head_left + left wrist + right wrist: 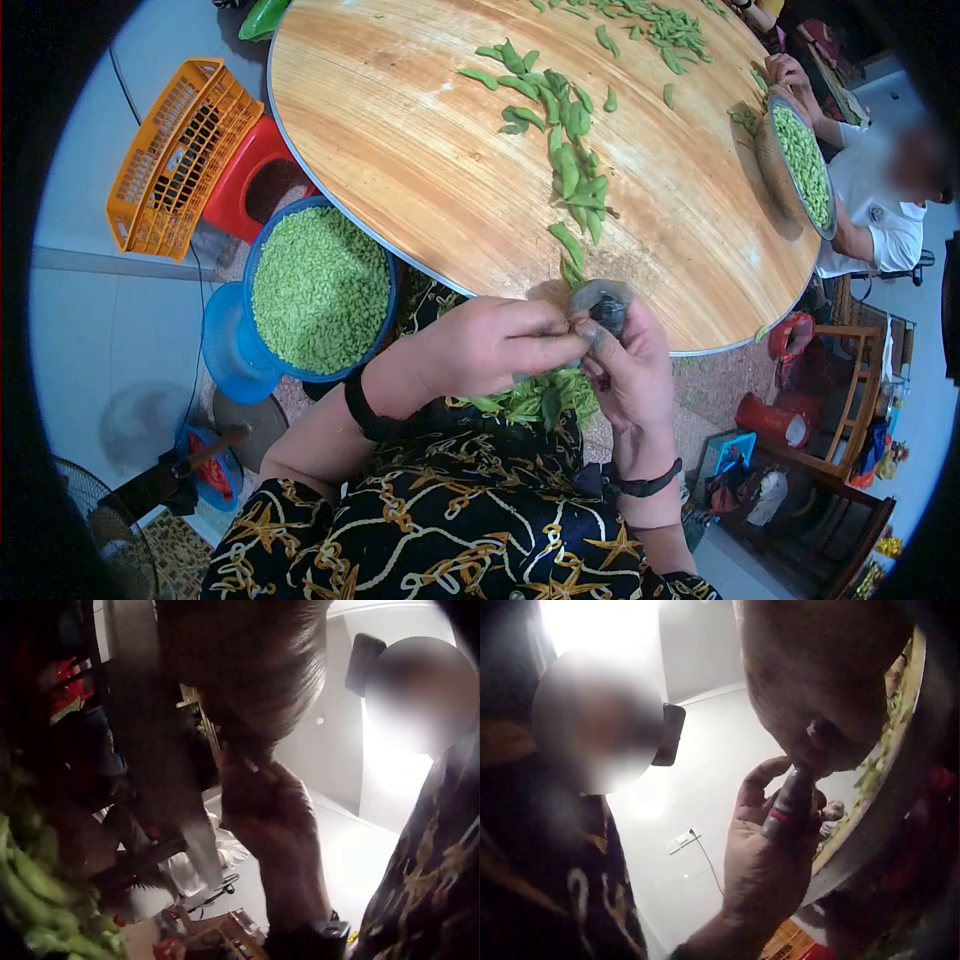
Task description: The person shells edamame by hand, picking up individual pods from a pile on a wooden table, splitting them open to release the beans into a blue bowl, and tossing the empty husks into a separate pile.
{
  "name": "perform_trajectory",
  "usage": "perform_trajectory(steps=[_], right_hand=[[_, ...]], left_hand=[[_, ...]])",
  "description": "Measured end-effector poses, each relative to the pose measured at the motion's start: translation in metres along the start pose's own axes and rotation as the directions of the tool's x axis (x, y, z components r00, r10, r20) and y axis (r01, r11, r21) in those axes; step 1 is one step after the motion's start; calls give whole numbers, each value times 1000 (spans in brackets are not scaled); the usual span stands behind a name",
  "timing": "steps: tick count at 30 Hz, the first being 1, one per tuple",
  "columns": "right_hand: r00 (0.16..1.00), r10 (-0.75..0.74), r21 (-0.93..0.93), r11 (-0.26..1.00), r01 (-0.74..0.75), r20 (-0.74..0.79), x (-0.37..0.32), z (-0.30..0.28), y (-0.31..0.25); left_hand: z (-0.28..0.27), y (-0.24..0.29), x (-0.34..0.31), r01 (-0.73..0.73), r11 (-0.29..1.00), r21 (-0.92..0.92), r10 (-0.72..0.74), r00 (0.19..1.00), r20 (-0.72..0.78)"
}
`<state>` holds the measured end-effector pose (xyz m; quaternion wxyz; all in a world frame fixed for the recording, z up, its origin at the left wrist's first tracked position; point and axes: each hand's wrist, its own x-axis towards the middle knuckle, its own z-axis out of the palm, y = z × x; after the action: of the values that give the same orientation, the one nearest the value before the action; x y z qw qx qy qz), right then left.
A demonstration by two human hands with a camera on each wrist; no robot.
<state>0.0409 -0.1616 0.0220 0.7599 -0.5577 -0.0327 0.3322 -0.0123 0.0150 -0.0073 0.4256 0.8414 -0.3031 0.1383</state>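
Note:
In the head view my left hand (470,345) and right hand (635,375) meet at the near table edge, fingertips pinched together. What they pinch is a small thing hidden among the fingers; I cannot tell its kind. Grey, dark-stained material (600,300) covers part of the right hand's curled fingers. On a left-hand digit, the right wrist view shows a grey cover (789,802) with a red band. Green bean pods (568,170) lie in a row on the table (420,160), the closest just beyond the fingers. More green pods (545,395) show below the hands.
A blue basin (390,300) full of shelled green beans stands left, beside a red stool (235,195) and an orange basket (180,160). Across the table at right, a person in white (880,230) holds a bowl (775,165) of shelled beans. A fan (85,520) is lower left.

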Motion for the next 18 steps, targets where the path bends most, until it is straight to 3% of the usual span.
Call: perform_trajectory(steps=[1,3,4,5,6,7,8,9,10,11,12,13,15,17,18], right_hand=[[1000,0,0,1000,0,-1,1,0,0],[978,132,178,971,-161,163,2,-5,-3],[956,148,109,978,-181,254,1,-13,-9],[956,151,109,977,-183,253,1,-19,-16],[877,37,-247,964,95,479,3,-24,-22],[721,33,-481,766,426,692,2,-26,-27],[869,21,-636,691,345,494,-1,-23,-29],[870,22,-635,692,343,493,1,-22,-27],[941,-154,-727,601,332,302,5,-21,-23],[932,-343,-811,511,285,112,8,-17,-20],[927,-370,-895,390,218,65,10,-9,-24],[927,-371,-894,391,218,64,13,-7,-19],[906,-379,-969,82,233,186,18,-7,-8],[916,-313,-953,87,290,250,14,-12,-17],[931,-178,-876,318,362,319,12,-13,-27]], left_hand=[[1,-1,0,0,1000,-1,0,1000,0],[7,-2,-2,5,998,-63,-19,971,-237],[9,-4,-7,153,895,-419,-297,906,-302],[10,-5,-10,225,651,-725,-559,789,-257],[1,-4,-2,129,566,-814,-617,721,-315],[-4,-8,-1,130,562,-817,-618,722,-311],[-8,-12,-1,126,591,-797,-610,716,-339],[-11,-14,-3,123,620,-775,-600,711,-367],[-11,-15,-3,168,579,-798,-650,686,-327],[-13,-14,-3,169,579,-798,-649,687,-326],[-17,-12,-1,187,466,-865,-701,674,-232],[-20,-10,0,203,345,-916,-741,658,-133],[-24,-6,4,201,293,-935,-756,647,-98],[-23,-6,6,199,243,-950,-770,634,-64],[-22,-8,6,149,221,-964,-790,607,-87]])
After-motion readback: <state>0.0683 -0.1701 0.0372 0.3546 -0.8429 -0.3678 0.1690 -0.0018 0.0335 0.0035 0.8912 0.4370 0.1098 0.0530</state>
